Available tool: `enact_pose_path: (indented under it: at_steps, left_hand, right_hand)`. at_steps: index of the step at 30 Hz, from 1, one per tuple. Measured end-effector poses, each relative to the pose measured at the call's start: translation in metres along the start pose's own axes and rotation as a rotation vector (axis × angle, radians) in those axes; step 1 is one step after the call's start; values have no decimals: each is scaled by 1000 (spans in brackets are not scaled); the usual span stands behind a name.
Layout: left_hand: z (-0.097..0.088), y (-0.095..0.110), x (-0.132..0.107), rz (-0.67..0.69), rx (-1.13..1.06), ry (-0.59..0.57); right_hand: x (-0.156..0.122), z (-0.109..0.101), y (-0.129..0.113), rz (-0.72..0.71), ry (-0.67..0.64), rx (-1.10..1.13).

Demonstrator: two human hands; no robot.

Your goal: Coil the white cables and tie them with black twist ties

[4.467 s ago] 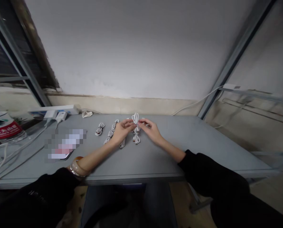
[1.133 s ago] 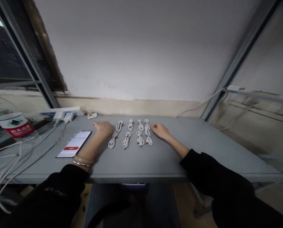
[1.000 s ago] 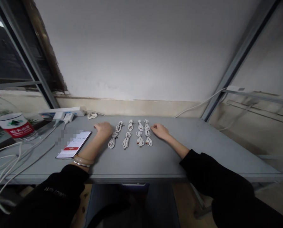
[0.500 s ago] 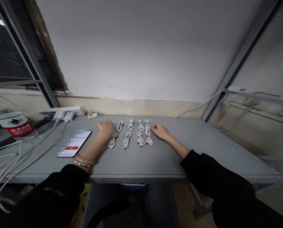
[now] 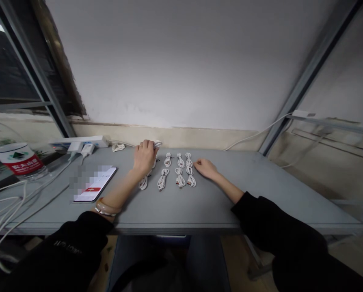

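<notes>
The left hand (image 5: 144, 157) is closed around one white cable (image 5: 157, 143) near the back of the table. Seven more white cables (image 5: 180, 178) lie in two rows in the middle of the gray table (image 5: 218, 211). The right hand (image 5: 205, 168) lies open just beside them.

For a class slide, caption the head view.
Left hand grips a white cable bundle; right hand rests on the table.

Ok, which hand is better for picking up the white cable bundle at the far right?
Probably the right hand: it lies open and empty on the gray table, right beside that white cable bundle. The left hand is farther away, closed over another bundle.
</notes>
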State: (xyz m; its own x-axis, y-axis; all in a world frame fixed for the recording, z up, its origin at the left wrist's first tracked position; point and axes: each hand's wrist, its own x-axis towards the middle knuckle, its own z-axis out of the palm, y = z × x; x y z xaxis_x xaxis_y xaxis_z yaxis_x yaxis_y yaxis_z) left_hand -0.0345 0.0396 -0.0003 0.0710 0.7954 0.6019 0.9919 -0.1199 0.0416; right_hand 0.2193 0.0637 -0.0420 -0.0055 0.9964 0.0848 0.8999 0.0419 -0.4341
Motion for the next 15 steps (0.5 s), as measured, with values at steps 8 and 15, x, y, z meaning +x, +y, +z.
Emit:
enact_pose_path:
  at_steps: [8, 15]
  left_hand:
    - [5, 17, -16, -43, -509, -55]
    - [7, 22, -24, 44, -638, -103]
  right_hand:
    - [0, 2, 0, -7, 84, 80]
    - [-6, 6, -5, -212, 159, 253]
